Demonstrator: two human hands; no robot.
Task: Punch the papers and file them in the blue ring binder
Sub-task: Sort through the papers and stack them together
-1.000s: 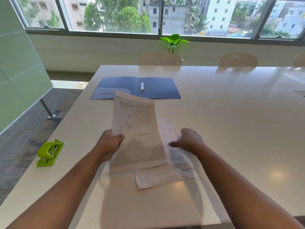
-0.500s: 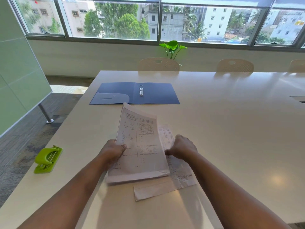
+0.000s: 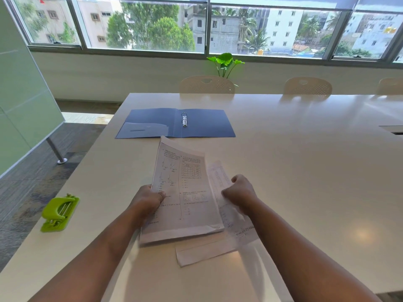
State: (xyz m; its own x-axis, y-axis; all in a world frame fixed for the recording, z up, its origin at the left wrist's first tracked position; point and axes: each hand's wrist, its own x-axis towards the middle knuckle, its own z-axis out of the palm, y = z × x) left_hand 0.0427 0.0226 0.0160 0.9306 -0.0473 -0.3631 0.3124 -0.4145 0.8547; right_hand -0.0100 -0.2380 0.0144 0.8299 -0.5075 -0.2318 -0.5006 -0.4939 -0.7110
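A printed stack of papers (image 3: 185, 192) is held over the white table (image 3: 305, 171). My left hand (image 3: 148, 199) grips its left edge with the thumb on top. My right hand (image 3: 239, 192), fingers curled, pinches the stack's right edge. Another sheet (image 3: 235, 225) lies flat under it on the table. The blue ring binder (image 3: 207, 123) lies open beyond the papers, its metal rings (image 3: 184, 119) shut in the middle. A green hole punch (image 3: 58, 212) sits near the table's left edge, well left of my left hand.
Beige chairs (image 3: 207, 85) stand along the far side of the table, with a green plant (image 3: 224, 62) behind them under the windows. A green glass partition (image 3: 21, 105) stands on the left over dark carpet.
The paper stack has come down from upright to lie lower over the flat sheet. My right hand has moved in and taken its right edge.
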